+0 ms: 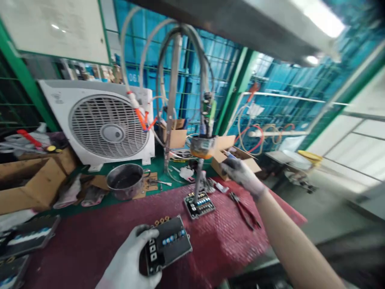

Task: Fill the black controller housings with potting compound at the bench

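Board (pixel 168 245) in left hand (pixel 129 259), right hand (pixel 243 176) above red sheet's edge (pixel 287 204)

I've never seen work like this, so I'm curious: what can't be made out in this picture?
Head view:
The left hand hides part of the black circuit board it grips.
Markings on the second circuit board are too small to read.
The dark boards at lower left are cut off by the picture's edge.
Whether the right hand holds anything is hidden by its own blurred fingers.
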`<action>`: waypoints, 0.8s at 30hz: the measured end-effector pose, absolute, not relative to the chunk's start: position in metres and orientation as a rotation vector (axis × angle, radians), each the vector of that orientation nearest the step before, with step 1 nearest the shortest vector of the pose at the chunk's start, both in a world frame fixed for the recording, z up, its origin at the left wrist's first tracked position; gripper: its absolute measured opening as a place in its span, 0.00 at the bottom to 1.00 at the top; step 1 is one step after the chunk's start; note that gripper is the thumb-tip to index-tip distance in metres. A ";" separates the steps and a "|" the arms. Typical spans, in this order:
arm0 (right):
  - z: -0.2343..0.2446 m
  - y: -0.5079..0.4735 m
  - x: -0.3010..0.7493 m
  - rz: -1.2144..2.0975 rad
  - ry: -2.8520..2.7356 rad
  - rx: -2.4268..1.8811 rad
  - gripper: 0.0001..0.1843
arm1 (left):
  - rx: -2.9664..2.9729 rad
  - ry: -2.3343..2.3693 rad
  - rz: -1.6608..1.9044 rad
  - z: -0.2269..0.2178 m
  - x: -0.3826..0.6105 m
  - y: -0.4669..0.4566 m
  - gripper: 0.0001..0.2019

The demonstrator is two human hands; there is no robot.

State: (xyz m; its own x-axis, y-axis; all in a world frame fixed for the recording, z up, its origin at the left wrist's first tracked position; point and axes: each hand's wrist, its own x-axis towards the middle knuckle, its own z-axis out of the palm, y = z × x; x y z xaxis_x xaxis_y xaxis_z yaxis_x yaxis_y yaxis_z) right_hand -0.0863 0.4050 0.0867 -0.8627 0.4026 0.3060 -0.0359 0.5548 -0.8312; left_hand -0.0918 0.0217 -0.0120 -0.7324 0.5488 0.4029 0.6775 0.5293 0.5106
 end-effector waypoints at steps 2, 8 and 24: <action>0.062 0.385 -0.017 1.530 -2.373 -0.295 0.24 | -1.136 -2.551 -0.980 -0.005 -0.081 0.034 0.26; -0.018 0.313 0.131 2.158 -2.049 -0.390 0.30 | -1.541 -2.539 -1.065 0.003 -0.035 0.092 0.25; -0.129 0.334 0.341 2.104 -1.252 -0.965 0.26 | -2.429 -2.559 -0.903 -0.122 0.122 0.260 0.42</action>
